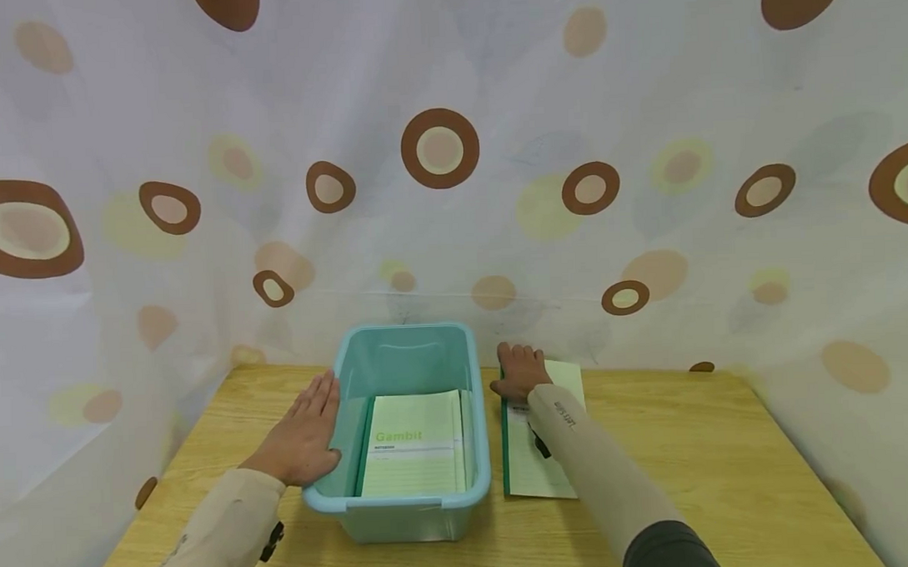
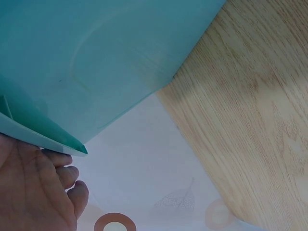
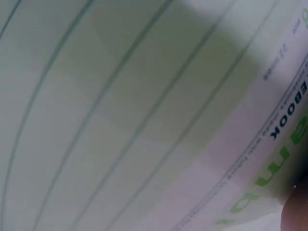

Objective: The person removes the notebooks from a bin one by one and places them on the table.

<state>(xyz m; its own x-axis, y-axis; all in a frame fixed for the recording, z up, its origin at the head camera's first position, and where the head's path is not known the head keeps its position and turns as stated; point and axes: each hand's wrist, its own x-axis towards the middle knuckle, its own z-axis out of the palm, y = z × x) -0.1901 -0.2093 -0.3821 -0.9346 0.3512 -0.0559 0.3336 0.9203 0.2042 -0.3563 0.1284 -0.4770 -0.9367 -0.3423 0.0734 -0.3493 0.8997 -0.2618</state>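
My left hand point(image 1: 305, 435) lies along the left rim of a light blue plastic bin point(image 1: 480, 449), fingers straight against it. In the left wrist view, fingers point(image 2: 77, 197) rest just under the bin's rim. Inside the bin, pale green notebooks point(image 1: 415, 460) with "Gambit" on the cover lie stacked. Right of the bin, my right hand point(image 1: 523, 371) grips another pale green notebook point(image 1: 536, 472) by its upper left part, near the dark green spine. This notebook's printed cover fills the right wrist view, with a fingertip point(image 3: 296, 211) at the corner.
Bin and notebooks are on a wooden table point(image 1: 677, 442). Behind it and along the sides hangs a white sheet point(image 1: 491, 57) with brown rings and pale spots. The bin's right wall stands close beside the held notebook.
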